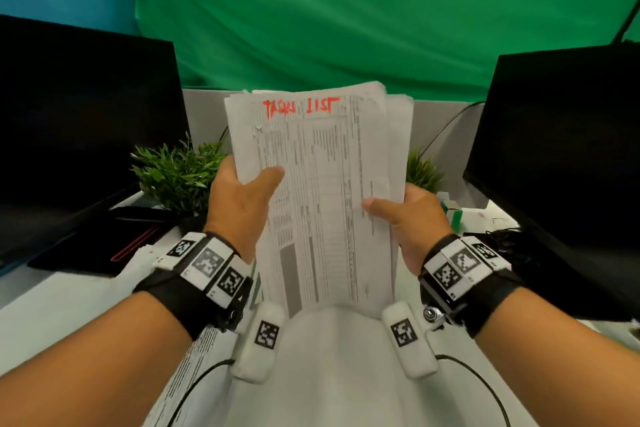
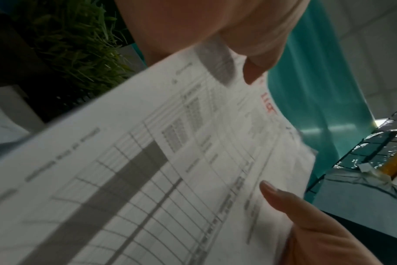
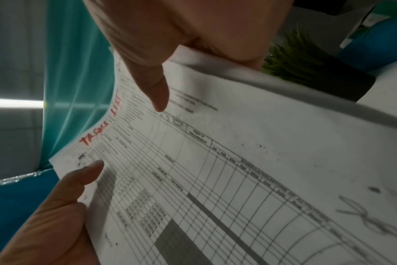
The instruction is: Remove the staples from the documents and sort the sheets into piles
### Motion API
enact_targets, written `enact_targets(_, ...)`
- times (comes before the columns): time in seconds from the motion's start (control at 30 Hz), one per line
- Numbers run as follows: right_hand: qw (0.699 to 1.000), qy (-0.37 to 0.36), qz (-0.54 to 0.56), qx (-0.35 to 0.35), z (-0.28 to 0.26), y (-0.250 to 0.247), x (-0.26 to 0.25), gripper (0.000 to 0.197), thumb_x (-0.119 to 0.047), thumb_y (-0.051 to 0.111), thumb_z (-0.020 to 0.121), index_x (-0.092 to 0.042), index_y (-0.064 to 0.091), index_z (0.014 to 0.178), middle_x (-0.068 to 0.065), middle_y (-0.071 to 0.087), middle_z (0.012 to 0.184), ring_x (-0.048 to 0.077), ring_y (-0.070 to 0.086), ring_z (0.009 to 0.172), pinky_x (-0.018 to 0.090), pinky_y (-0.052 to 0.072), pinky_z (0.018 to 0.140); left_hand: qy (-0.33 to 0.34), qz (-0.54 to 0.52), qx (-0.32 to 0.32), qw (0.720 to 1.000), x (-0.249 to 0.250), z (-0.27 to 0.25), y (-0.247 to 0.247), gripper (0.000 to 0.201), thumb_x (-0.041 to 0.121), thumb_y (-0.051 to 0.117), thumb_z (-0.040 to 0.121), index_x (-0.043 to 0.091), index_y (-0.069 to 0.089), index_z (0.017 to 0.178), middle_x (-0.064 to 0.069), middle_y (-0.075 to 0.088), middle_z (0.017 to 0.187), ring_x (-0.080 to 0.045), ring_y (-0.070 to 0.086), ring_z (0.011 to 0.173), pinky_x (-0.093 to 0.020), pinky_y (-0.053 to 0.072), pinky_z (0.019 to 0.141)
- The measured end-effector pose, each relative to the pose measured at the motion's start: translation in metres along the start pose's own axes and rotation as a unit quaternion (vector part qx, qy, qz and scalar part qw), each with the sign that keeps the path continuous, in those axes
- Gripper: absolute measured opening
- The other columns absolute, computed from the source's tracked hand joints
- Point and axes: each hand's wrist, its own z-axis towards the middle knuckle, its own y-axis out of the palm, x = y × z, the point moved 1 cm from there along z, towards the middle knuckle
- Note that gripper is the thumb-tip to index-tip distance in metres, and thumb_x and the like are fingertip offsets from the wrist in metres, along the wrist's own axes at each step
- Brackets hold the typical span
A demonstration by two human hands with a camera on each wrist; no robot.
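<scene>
Your bare forearms, black wrist straps [image 1: 166,291], white blocks with black-and-white square markers [image 1: 207,262] on both wrists, white pods [image 1: 408,338] at 6 o'clock, thin black cables [image 1: 485,388].

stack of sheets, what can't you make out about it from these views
- Staples: none can be made out on the stack in any view; the torn top left corner is too small in the head view.
- Printed table text: blurred in both wrist views, too small in the head view; only the red heading reads at all.
- Fingers of the left hand and right hand: behind the stack, only thumbs show.
- Lower sheets: covered by the top one.
</scene>
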Motion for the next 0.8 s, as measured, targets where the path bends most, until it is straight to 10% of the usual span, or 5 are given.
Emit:
enact_targets(0.5,0.998,-0.047,0.014,-0.044,0.001,-0.001,-0.015,0.032,0.0,0.074,0.082,-0.01,0.07,0.112,0.007,0.076,0.109,0.027,0.073,0.101,0.053,0.056,0.093,0.004,-0.023,-0.123,0.992,0.008,0.007,-0.014,0.057,0.019,0.075,0.077,0.01,0.061,0.132,-0.01,0.074,0.121,-0.028,0.072,0.11,-0.045,0.062,0.087)
enact_targets(0.8,0.999,-0.045,0.012,-0.026,0.004,-0.001,-0.015,0.031,0.005,0.072,0.082,-0.015,0.071,0.106,0.004,0.077,0.106,0.025,0.074,0.098,0.051,0.057,0.091,-0.018,0.056,-0.137,0.989,0.004,0.001,-0.01,0.033,0.007,0.069,0.092,0.013,0.067,0.124,-0.005,0.077,0.115,-0.021,0.074,0.105,-0.049,0.058,0.095)
